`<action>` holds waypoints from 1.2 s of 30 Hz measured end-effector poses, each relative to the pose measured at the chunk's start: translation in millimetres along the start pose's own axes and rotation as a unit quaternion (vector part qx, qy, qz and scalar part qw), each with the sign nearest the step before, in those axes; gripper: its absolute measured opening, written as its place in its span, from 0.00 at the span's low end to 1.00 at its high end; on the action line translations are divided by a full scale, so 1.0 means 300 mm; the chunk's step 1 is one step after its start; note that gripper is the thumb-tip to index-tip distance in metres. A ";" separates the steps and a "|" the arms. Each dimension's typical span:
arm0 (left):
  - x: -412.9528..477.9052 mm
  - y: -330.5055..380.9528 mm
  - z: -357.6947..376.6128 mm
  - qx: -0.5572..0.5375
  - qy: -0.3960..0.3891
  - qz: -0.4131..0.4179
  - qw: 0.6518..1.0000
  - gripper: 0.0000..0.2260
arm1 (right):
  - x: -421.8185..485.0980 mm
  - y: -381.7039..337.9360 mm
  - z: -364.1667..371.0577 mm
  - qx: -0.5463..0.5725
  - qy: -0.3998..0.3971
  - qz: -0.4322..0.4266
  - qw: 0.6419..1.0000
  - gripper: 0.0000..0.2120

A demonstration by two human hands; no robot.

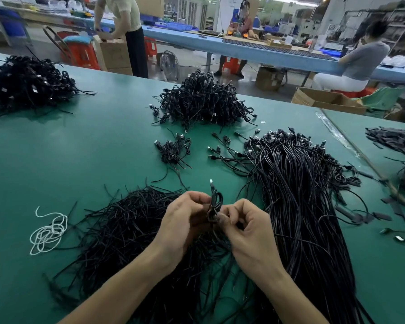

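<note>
Coiled cable (214, 204) stands upright between our two hands in the head view, its plug (211, 182) poking up above our fingertips. Our left hand (182, 220) pinches the coil from one side. Our right hand (248, 228) pinches it low on the other, fingers curled in. If either pinch slackens, we judge the loops would spring open and drop onto the pile of ties (131, 220) under our wrists. Whether a tie wraps the coil is hidden behind our fingers, where the dark strands blur together.
</note>
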State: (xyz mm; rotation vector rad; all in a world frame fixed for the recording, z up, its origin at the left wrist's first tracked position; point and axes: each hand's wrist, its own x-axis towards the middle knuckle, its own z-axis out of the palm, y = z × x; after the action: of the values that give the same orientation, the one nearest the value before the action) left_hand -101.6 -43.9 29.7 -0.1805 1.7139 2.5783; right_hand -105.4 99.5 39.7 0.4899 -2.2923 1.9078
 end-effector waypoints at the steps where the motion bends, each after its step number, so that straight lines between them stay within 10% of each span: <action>1: 0.004 0.003 0.001 0.005 -0.004 0.001 1.000 0.08 | -0.002 0.004 0.002 0.002 -0.001 0.001 1.000 0.24; 15: 0.056 0.024 -0.072 0.280 -0.158 0.122 0.939 0.11 | 0.022 0.062 -0.045 0.190 -0.047 0.221 0.955 0.18; 20: 0.194 0.042 -0.088 0.280 -0.086 0.083 0.953 0.12 | 0.089 0.085 -0.117 -0.213 -0.002 0.144 0.966 0.06; 24: 0.390 0.077 -0.136 0.292 0.083 0.069 0.950 0.11 | 0.125 0.096 -0.171 -0.573 -0.020 0.131 0.809 0.18; 27: 0.523 0.094 -0.179 0.355 0.150 0.077 0.920 0.10 | 0.141 0.107 -0.174 -0.624 -0.039 0.207 0.753 0.21; 36: 0.708 0.143 -0.239 0.506 0.193 -0.006 0.841 0.24 | 0.133 0.142 -0.240 -0.629 -0.020 0.257 0.733 0.07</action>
State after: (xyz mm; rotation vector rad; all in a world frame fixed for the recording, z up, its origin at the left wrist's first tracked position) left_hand -311.2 -133.2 16.2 -0.6596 2.8934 1.3289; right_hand -164.6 169.3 25.8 -0.3248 -3.1880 -0.0063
